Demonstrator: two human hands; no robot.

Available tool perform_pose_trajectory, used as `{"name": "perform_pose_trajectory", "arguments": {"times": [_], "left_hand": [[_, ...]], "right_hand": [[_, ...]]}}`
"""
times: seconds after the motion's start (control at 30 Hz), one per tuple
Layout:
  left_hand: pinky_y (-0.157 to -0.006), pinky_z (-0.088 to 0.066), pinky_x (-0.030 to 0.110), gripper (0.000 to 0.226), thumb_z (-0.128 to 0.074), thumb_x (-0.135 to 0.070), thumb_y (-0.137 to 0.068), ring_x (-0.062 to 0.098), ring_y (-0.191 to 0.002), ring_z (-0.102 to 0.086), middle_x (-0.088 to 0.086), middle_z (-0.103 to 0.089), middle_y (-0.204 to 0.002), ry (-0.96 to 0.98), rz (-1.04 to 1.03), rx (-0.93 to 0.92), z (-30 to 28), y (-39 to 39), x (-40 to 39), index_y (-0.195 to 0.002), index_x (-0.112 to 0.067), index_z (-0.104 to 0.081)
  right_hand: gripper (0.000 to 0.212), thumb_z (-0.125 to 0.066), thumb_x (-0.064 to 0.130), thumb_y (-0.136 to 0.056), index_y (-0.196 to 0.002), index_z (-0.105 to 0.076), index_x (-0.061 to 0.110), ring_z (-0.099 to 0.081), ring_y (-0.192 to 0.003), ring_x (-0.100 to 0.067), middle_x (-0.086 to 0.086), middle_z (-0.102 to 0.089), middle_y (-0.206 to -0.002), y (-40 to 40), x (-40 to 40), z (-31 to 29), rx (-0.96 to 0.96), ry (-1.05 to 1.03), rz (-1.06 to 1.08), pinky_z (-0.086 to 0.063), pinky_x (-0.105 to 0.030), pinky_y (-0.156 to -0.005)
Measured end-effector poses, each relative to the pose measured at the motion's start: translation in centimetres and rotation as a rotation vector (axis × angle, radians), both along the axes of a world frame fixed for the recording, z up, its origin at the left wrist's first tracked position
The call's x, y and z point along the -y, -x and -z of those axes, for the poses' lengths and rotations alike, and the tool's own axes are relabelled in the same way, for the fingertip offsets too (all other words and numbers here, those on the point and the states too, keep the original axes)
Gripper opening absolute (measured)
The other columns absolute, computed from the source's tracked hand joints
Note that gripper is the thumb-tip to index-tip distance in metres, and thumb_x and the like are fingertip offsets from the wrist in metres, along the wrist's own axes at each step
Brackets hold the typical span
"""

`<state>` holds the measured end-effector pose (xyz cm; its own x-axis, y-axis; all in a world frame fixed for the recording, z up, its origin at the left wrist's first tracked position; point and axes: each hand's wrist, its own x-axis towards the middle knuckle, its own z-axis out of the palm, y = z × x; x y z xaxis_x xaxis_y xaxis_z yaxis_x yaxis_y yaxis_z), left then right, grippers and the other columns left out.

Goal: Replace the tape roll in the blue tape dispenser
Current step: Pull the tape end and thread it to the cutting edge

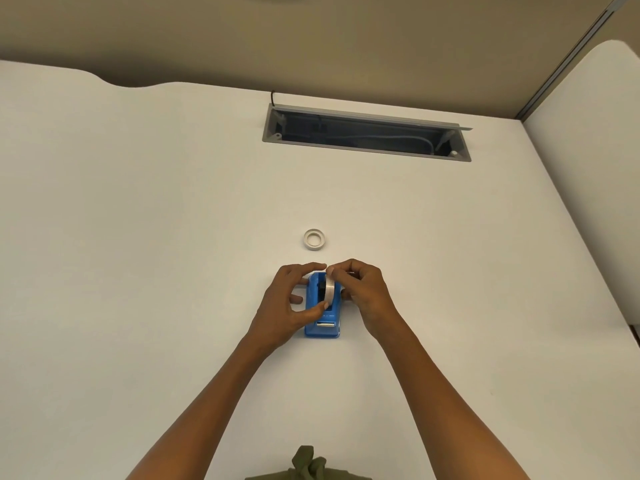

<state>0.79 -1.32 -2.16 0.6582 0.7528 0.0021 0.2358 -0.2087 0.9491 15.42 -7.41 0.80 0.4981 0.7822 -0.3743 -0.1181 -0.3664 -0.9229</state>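
The blue tape dispenser (322, 329) stands on the white desk (156, 237), its cutter end toward me. A tape roll (329, 289) stands upright in its slot. My left hand (289, 306) pinches the roll's near edge with thumb and forefinger, the other fingers arching over the dispenser's left side. My right hand (363, 292) grips the roll from the right, thumb at its top. A second, small white tape roll (315, 239) lies flat on the desk just beyond the dispenser, touched by neither hand.
An open cable tray (367, 135) with cables inside is sunk into the desk's far side. A beige partition (311, 39) runs behind it. A white side panel (588, 168) stands at the right. Olive fabric (308, 462) shows at the bottom edge.
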Motion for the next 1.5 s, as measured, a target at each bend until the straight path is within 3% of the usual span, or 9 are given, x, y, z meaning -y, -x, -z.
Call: {"name": "perform_pose_trajectory", "arguments": {"times": [0.13,0.3,0.47,0.7,0.87,1.03,1.27,1.4,1.5], "left_hand": [[-0.074,-0.05,0.012,0.053,-0.075,-0.029,-0.074,-0.008,-0.101,-0.051,-0.019,-0.048,-0.113,-0.021,-0.001,-0.011,0.2,0.0,-0.1,-0.106,-0.059,-0.046],[-0.072,-0.049,0.009,0.047,-0.071,-0.036,-0.074,-0.012,-0.098,-0.052,-0.023,-0.049,-0.108,-0.02,-0.026,-0.009,0.1,0.0,-0.1,-0.1,-0.066,-0.046],[-0.071,-0.049,0.009,0.044,-0.072,-0.036,-0.075,-0.009,-0.099,-0.053,-0.022,-0.05,-0.109,-0.007,-0.036,-0.008,0.1,-0.1,0.0,-0.103,-0.059,-0.047],[-0.072,-0.05,0.009,0.05,-0.072,-0.031,-0.071,-0.01,-0.098,-0.053,-0.024,-0.048,-0.109,0.006,-0.018,0.004,0.1,0.0,-0.1,-0.103,-0.058,-0.046],[-0.073,-0.047,0.006,0.059,-0.076,-0.019,-0.073,-0.009,-0.097,-0.053,-0.025,-0.047,-0.108,0.008,-0.027,0.006,0.5,-0.1,0.1,-0.104,-0.057,-0.044],[-0.074,-0.047,0.007,0.058,-0.075,-0.019,-0.075,-0.011,-0.098,-0.052,-0.024,-0.047,-0.108,-0.001,-0.025,0.008,0.4,0.0,0.1,-0.104,-0.058,-0.044],[-0.075,-0.046,0.007,0.058,-0.076,-0.019,-0.074,0.0,-0.098,-0.054,-0.013,-0.049,-0.109,-0.011,-0.017,-0.007,0.3,0.0,0.3,-0.107,-0.055,-0.044],[-0.076,-0.046,0.008,0.056,-0.075,-0.02,-0.075,0.003,-0.1,-0.053,-0.005,-0.05,-0.114,-0.023,-0.018,-0.014,0.3,0.0,0.3,-0.109,-0.052,-0.043],[-0.075,-0.046,0.008,0.055,-0.074,-0.022,-0.075,0.002,-0.1,-0.053,-0.004,-0.051,-0.114,-0.024,-0.023,-0.019,0.3,0.0,0.4,-0.11,-0.051,-0.043]], "right_hand": [[0.008,-0.062,0.012,-0.087,-0.087,-0.07,0.009,-0.061,-0.087,-0.019,-0.008,-0.069,-0.091,-0.1,-0.2,-0.1,-0.016,0.001,0.001,-0.048,-0.031,-0.07],[0.016,-0.059,0.016,-0.09,-0.105,-0.066,0.015,-0.061,-0.093,-0.009,0.001,-0.068,-0.102,-0.3,1.3,0.4,-0.026,-0.1,-0.101,-0.052,-0.021,-0.07],[0.023,-0.067,0.009,-0.08,-0.101,-0.067,0.017,-0.059,-0.112,-0.016,0.0,-0.065,-0.118,-0.4,2.6,1.2,0.05,-0.147,-0.173,-0.053,-0.027,-0.085],[0.026,-0.07,0.006,-0.08,-0.098,-0.063,0.023,-0.058,-0.103,-0.004,0.005,-0.065,-0.112,0.0,2.2,1.1,0.146,-0.147,-0.169,-0.051,-0.012,-0.075],[0.025,-0.065,0.001,-0.079,-0.087,-0.064,0.025,-0.06,-0.099,-0.006,0.005,-0.066,-0.104,0.2,1.9,0.9,0.124,-0.15,-0.117,-0.052,-0.016,-0.074],[0.014,-0.067,0.006,-0.082,-0.086,-0.066,0.02,-0.061,-0.097,-0.015,0.002,-0.068,-0.101,0.1,1.6,0.8,0.117,-0.132,-0.082,-0.051,-0.032,-0.08],[0.0,-0.068,0.018,-0.084,-0.084,-0.068,0.018,-0.06,-0.087,-0.016,-0.001,-0.069,-0.091,0.3,0.9,0.7,0.043,-0.061,0.006,-0.049,-0.028,-0.07],[0.005,-0.067,0.022,-0.085,-0.083,-0.069,0.017,-0.059,-0.083,-0.016,0.0,-0.069,-0.085,0.3,0.6,0.5,0.048,-0.04,0.028,-0.05,-0.029,-0.067],[0.012,-0.067,0.025,-0.085,-0.095,-0.07,0.021,-0.061,-0.091,-0.013,0.005,-0.07,-0.094,-0.1,1.3,0.5,0.035,-0.088,-0.072,-0.054,-0.024,-0.067]]}}
